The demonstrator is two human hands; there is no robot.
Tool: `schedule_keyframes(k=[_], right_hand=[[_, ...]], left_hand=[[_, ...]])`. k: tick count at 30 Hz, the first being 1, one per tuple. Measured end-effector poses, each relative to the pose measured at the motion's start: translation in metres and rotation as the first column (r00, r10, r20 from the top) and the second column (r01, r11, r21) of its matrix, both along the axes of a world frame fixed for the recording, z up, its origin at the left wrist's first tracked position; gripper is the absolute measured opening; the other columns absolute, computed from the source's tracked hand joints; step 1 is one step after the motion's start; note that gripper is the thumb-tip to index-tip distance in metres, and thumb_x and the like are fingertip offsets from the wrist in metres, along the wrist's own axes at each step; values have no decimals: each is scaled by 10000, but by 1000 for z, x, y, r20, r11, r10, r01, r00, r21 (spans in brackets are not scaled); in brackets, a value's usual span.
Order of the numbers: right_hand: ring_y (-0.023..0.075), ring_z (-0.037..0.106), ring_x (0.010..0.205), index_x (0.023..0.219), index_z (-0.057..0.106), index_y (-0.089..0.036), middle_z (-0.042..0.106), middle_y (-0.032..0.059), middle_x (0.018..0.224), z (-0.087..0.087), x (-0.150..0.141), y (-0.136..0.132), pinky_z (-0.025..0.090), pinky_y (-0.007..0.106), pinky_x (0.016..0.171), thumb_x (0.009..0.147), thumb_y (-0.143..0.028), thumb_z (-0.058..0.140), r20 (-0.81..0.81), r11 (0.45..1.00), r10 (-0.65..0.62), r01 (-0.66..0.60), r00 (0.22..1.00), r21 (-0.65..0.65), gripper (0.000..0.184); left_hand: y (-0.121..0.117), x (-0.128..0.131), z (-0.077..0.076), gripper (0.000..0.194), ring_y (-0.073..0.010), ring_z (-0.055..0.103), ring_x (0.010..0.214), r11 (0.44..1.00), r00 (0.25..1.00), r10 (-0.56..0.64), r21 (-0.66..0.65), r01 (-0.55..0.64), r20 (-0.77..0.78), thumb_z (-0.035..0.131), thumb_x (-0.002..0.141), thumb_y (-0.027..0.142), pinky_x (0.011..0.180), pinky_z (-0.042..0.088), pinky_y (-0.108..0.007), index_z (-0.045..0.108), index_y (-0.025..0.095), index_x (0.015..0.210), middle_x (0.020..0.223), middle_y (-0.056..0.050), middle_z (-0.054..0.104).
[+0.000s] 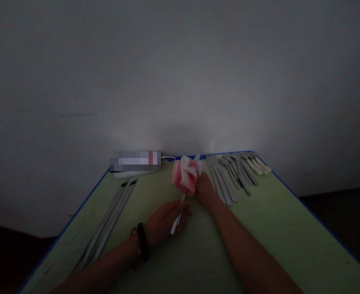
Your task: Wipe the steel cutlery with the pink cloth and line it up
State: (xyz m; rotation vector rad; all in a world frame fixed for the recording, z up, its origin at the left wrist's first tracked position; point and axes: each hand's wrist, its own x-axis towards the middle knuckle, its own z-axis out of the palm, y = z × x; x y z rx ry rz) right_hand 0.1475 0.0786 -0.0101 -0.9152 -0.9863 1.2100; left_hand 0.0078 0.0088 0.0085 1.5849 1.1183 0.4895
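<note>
My left hand [172,218] is closed around the handle of a silver piece of cutlery [176,224], whose end points down toward me. A pink and white cloth [186,173] is bunched over the far end of this piece, so its head is hidden and I cannot tell its kind. My right hand [204,188] grips that cloth from the right side. Just right of this hand lie several table knives [222,181]. Farther right are several spoons [236,167] and a few pieces of cutlery with cream-coloured handles [256,164].
At the left lie two long metal utensils [112,220] with dark tips, partly behind my left forearm. A phone-like device [135,161] with a blurred screen stands at the back left, a white cable [169,158] running from it. The green table [278,237] has a blue edge against a grey wall [180,73].
</note>
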Motion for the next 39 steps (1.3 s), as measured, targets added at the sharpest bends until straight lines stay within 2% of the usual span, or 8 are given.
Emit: schedule_keyframes(k=[3,6,11,15,20,24,33,39], right_hand=[[105,459,524,625,602,-134,549,1,560,0,-5,-7,359,217,488,727,-529,583,198,996,74,-82,977,32,408],[93,423,508,615,572,-137,517,-4,546,2,-7,-9,325,210,468,767,-590,499,313,998,42,-55,949,33,483],[103,454,499,693,596,-139,555,14,575,0,9,1,338,205,436,752,-685,425,138,978,-179,191,974,-81,575],[128,497,500,667,609,-130,576,37,556,-2,25,14,326,216,406,726,-711,431,162,898,-409,428,898,-103,611],[150,559,520,708,630,-118,616,54,581,11,37,19,381,231,417,714,-692,479,51,845,-512,514,857,-151,594],[154,574,539,768,637,-112,634,74,636,19,30,14,399,229,420,731,-710,437,-16,846,-511,499,860,-186,632],[136,478,507,577,586,-148,545,50,540,12,-23,-12,297,229,402,751,-683,434,241,913,-315,362,918,-186,583],[127,483,534,618,593,-145,569,33,575,17,-13,-10,324,226,445,746,-652,469,284,938,-292,331,913,-100,538]], left_hand=[[1,2,-4,422,-98,389,361,995,995,98,14,-98,2,268,893,509,392,330,-215,527,178,849,486,58,476],[-1,4,-3,422,-109,429,400,989,995,82,128,-74,-54,246,910,476,448,366,-227,507,188,746,477,45,473],[-6,2,2,445,-116,486,482,971,977,-106,192,142,-187,258,935,462,556,397,-234,505,185,691,493,38,501],[-7,-1,2,464,-109,482,482,955,957,-211,166,246,-201,235,950,462,590,411,-232,510,182,704,487,52,490],[-5,-3,5,480,-104,462,478,946,950,-258,154,286,-178,246,947,475,586,407,-224,510,181,676,476,59,468],[-3,-3,5,487,-104,450,467,962,965,-230,121,245,-125,250,938,495,565,400,-220,516,182,677,461,65,449],[2,1,2,463,-122,456,445,992,999,-21,127,27,-48,246,916,496,543,396,-235,493,194,666,423,57,449],[3,0,-1,438,-114,464,481,987,997,5,161,8,-76,301,914,488,556,392,-227,476,190,644,471,52,465]])
